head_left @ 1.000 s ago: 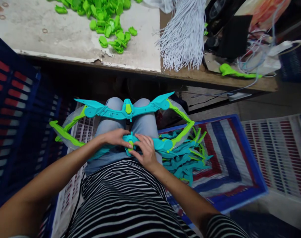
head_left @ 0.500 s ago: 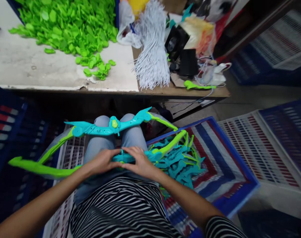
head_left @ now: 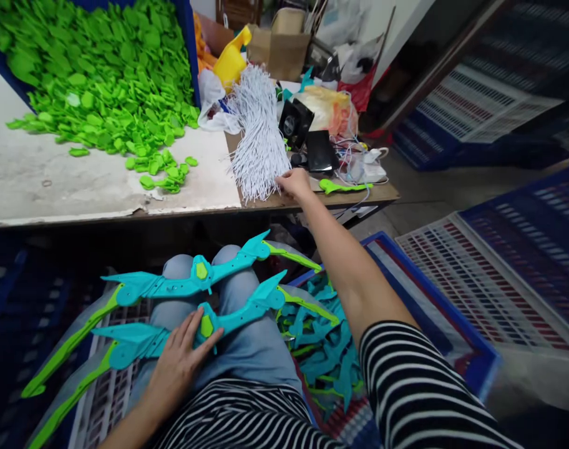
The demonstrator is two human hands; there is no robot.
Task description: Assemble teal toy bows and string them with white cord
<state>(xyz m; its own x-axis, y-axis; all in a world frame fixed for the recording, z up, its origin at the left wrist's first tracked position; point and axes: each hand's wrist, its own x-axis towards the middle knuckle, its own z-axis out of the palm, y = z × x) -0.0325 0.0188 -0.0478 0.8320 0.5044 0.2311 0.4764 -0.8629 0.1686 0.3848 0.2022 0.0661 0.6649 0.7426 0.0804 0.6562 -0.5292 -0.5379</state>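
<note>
The only view looks forward and down from the person's head: the striped shirt (head_left: 247, 415) is nearest, at the bottom edge; the left hand (head_left: 181, 358) and jeans (head_left: 256, 349) come next, the right hand (head_left: 296, 183) and table (head_left: 204, 171) farther off, higher up.

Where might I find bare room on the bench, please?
The white bench top is mostly bare between the green pieces and its front edge, left of the white cords. Right of the cords, around the black box and wires, it is crowded.
</note>
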